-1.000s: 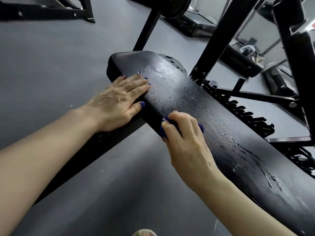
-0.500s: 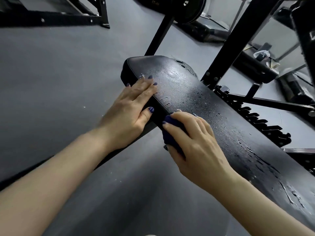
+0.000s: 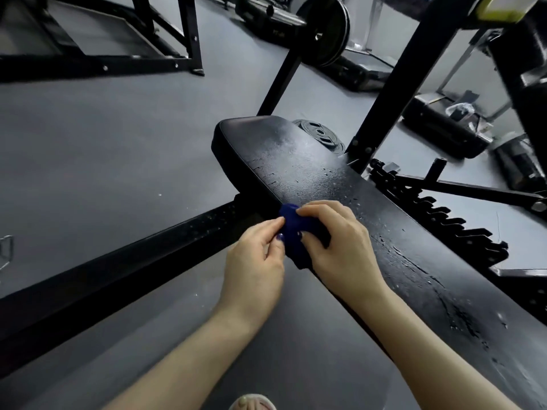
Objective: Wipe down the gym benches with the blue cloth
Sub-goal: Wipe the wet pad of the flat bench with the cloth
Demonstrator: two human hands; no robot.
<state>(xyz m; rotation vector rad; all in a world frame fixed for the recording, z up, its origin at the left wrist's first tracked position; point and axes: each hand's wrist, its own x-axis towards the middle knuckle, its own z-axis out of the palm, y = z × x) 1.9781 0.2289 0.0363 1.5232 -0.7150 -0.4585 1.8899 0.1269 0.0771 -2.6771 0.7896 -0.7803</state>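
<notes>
Both hands, left hand (image 3: 254,261) and right hand (image 3: 340,247), grip blue cloth (image 3: 291,232) at bench (image 3: 310,173) edge.

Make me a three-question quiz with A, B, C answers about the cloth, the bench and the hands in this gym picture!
1. Where is the crumpled blue cloth?
A. on the grey floor
B. at the near edge of the black padded bench
C. hanging on the rack

2. What colour is the cloth?
A. blue
B. yellow
C. white

3. What are the hands doing?
A. both lie flat on the bench
B. the left hand and right hand both hold the cloth
C. both hang free

Answers:
1 B, the cloth sits against the bench's near side.
2 A, it shows dark blue between the fingers.
3 B, fingers of both hands curl on the cloth.
</notes>
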